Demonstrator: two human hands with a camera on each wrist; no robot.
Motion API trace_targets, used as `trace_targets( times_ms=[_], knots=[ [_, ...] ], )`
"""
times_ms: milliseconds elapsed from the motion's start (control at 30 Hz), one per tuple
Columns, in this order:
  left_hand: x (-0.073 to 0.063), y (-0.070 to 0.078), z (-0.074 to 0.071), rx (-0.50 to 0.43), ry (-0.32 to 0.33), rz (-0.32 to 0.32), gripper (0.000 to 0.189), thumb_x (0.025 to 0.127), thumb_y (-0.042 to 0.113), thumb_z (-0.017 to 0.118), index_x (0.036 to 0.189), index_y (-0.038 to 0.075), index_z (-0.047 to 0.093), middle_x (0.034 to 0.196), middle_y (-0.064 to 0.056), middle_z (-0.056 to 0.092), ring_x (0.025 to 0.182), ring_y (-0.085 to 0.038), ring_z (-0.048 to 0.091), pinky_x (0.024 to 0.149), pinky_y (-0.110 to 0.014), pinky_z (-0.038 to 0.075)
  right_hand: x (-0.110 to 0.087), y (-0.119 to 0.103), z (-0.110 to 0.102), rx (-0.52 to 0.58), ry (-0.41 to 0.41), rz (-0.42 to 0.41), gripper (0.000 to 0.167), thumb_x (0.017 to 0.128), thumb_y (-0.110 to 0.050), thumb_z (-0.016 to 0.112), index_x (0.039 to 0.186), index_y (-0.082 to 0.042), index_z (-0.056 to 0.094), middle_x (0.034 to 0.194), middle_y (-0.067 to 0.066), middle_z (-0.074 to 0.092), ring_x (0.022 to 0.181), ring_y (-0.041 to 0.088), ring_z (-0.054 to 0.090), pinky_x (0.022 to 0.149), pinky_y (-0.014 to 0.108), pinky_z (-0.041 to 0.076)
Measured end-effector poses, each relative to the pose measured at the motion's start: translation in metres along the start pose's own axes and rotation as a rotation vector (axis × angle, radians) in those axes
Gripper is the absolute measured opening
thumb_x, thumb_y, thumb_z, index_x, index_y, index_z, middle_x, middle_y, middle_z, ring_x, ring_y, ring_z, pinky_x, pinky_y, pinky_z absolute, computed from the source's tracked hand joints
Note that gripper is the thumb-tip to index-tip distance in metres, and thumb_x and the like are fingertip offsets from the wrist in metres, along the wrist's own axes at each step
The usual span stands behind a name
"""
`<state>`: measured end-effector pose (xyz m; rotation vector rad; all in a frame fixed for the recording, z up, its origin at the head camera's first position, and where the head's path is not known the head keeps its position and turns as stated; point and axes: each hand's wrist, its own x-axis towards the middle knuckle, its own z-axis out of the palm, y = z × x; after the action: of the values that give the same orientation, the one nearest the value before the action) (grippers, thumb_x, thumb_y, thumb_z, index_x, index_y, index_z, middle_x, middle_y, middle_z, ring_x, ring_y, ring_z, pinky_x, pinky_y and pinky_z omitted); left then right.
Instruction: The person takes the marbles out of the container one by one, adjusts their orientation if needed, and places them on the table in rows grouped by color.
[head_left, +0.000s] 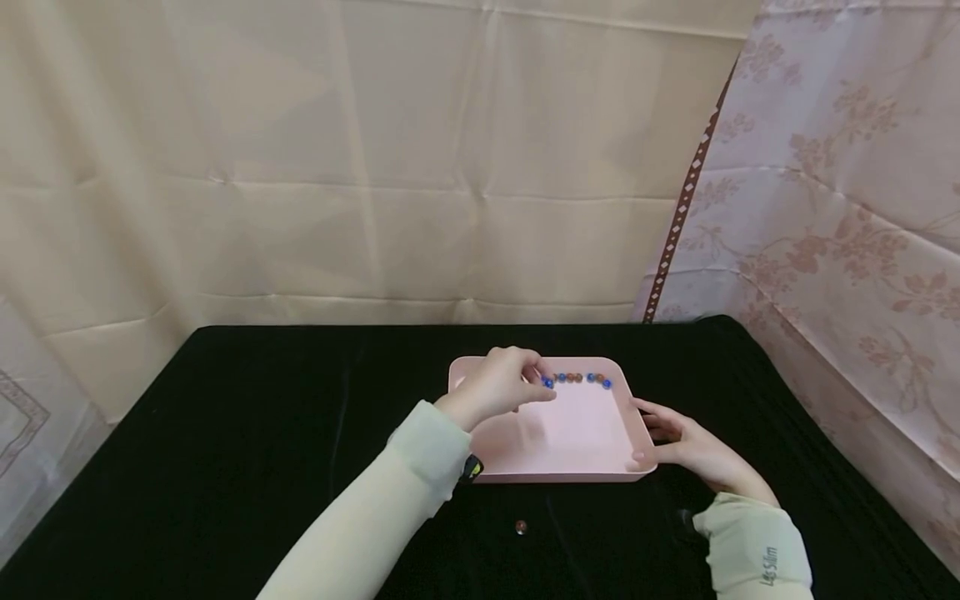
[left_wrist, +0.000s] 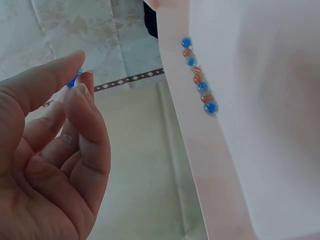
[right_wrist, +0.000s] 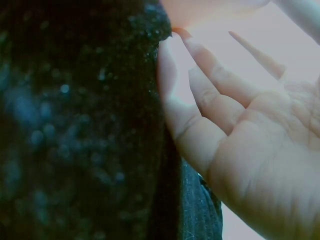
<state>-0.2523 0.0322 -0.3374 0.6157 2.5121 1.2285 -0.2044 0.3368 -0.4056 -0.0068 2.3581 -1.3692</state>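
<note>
Head view: a pink tray (head_left: 570, 437) sits on a black cloth (head_left: 225, 442), a row of marbles (head_left: 578, 377) lined inside its far wall from 12 toward 1 o'clock. A left hand (head_left: 498, 385) arches over the tray's 11 o'clock side, fingertips close together beside the row's end. At 3 to 4 o'clock, a right hand (head_left: 693, 450) holds the tray's edge, thumb at the rim and fingers along the outer side. One reddish-brown loose marble (head_left: 521, 527) lies outside the tray on the cloth, near its 6 o'clock side.

Left wrist view: thumb and fingers pinch a blue marble (left_wrist: 73, 80) at 10 o'clock, apart from the tray's wall. Toward 1 o'clock, the row inside the tray counts eight, four blue and four orange, set closely along the foot of the wall.

Right wrist view: the right hand reaches in from 4 o'clock, fingers lightly bent, beside dark cloth filling 9 o'clock. Glare washes out the area near 1 o'clock; the grip cannot be told from this angle.
</note>
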Motion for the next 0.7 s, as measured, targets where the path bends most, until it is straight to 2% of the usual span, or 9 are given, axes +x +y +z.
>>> trace_targets(
  times_ms=[200, 400, 533, 700],
  knots=[
    [-0.011, 0.002, 0.002, 0.006, -0.016, 0.041, 0.014, 0.088, 0.025, 0.076, 0.098, 0.018, 0.07, 0.087, 0.003, 0.065, 0.07, -0.013, 0.059, 0.06, -0.026, 0.053, 0.0, 0.0, 0.0, -0.001, 0.002, -0.009, 0.087, 0.086, -0.025, 0.073, 0.157, -0.012, 0.024, 0.151, 0.03, 0.034, 0.134, 0.044, 0.038, 0.1, 0.056, 0.042],
    [-0.021, 0.001, 0.008, -0.011, -0.027, 0.093, 0.014, 0.087, 0.022, 0.077, 0.097, 0.013, 0.071, 0.084, 0.004, 0.066, 0.067, -0.011, 0.059, 0.058, -0.025, 0.053, 0.0, 0.001, -0.002, 0.0, 0.003, -0.017, 0.087, 0.086, -0.025, 0.073, 0.157, -0.012, 0.024, 0.151, 0.029, 0.034, 0.134, 0.043, 0.039, 0.1, 0.054, 0.043],
    [-0.027, 0.0, 0.01, -0.002, -0.035, 0.101, 0.012, 0.087, 0.021, 0.077, 0.095, 0.014, 0.071, 0.081, 0.004, 0.065, 0.063, -0.011, 0.059, 0.057, -0.024, 0.051, 0.0, 0.001, -0.002, -0.003, 0.004, -0.014, 0.087, 0.086, -0.025, 0.074, 0.157, -0.012, 0.025, 0.151, 0.029, 0.035, 0.133, 0.043, 0.04, 0.099, 0.054, 0.043],
    [-0.034, -0.002, 0.011, 0.028, -0.046, 0.084, 0.012, 0.087, 0.022, 0.077, 0.095, 0.017, 0.071, 0.08, 0.007, 0.065, 0.067, -0.008, 0.059, 0.061, -0.023, 0.049, 0.002, 0.002, -0.001, 0.003, 0.006, -0.012, 0.087, 0.085, -0.025, 0.075, 0.156, -0.012, 0.026, 0.149, 0.028, 0.038, 0.132, 0.04, 0.041, 0.099, 0.053, 0.044]
  ],
)
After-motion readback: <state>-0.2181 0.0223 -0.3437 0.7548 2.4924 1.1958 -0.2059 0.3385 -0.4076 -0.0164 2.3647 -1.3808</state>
